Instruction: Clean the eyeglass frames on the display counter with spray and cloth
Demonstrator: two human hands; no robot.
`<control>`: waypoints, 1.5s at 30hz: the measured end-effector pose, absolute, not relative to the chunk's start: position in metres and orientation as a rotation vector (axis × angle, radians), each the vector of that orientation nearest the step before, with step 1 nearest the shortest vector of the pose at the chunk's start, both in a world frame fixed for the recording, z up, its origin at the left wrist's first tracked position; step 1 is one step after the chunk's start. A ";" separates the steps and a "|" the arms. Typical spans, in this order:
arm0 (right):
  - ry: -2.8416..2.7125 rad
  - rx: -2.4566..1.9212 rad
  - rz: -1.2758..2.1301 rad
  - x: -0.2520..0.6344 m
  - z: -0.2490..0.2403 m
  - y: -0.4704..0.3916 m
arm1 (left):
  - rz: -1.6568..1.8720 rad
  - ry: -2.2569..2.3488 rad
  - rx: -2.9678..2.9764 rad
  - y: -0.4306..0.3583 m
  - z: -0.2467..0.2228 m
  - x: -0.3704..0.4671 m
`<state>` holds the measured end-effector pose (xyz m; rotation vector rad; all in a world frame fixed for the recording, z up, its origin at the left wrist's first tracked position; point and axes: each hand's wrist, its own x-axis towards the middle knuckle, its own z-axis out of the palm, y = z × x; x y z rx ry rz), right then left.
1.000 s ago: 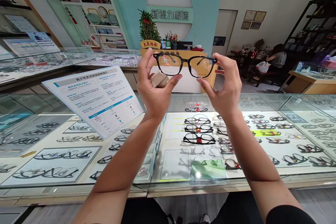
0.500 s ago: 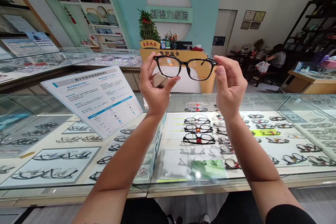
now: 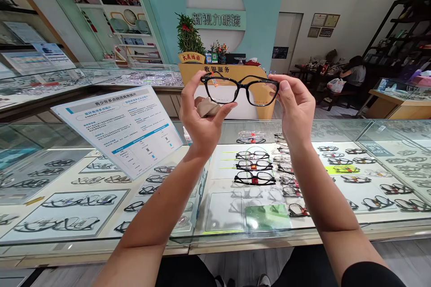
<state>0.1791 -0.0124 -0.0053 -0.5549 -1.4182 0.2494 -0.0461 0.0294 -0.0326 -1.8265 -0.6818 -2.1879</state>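
A pair of black-framed eyeglasses [image 3: 239, 86] is held up above the glass display counter, lenses facing me. My left hand [image 3: 200, 119] grips the frame's left end, and a beige cloth [image 3: 208, 107] is bunched in the same palm. On the other side, my right hand [image 3: 296, 110] pinches the right end of the frame between thumb and fingers. A small orange-and-white sticker [image 3: 214, 81] shows at the left lens. The fingers behind the frame are partly hidden.
Below my hands, the glass display counter [image 3: 198, 247] holds rows of eyeglasses [image 3: 255, 178]. A printed sheet [image 3: 121, 130] stands at the left on the counter. Behind are a yellow cashier desk [image 3: 190, 76] with a potted plant [image 3: 188, 36], and a seated person [image 3: 353, 74] at the right.
The eyeglasses have tilted and shifted slightly right and down. The right thumb has moved up onto the frame's end. Both hands still hold it.
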 end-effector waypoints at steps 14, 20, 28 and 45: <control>-1.434 -0.589 0.360 0.173 0.000 -0.021 | -2.172 -0.654 -1.884 0.032 -0.034 -0.042; -1.499 -0.575 0.318 0.177 -0.002 -0.017 | -2.224 -0.666 -1.989 0.032 -0.034 -0.040; -1.595 -0.603 0.144 0.188 0.008 -0.029 | -2.006 -0.715 -2.116 0.026 -0.024 -0.049; -1.750 -0.614 0.648 0.195 0.011 -0.027 | -1.948 -0.661 -2.428 0.010 -0.014 -0.049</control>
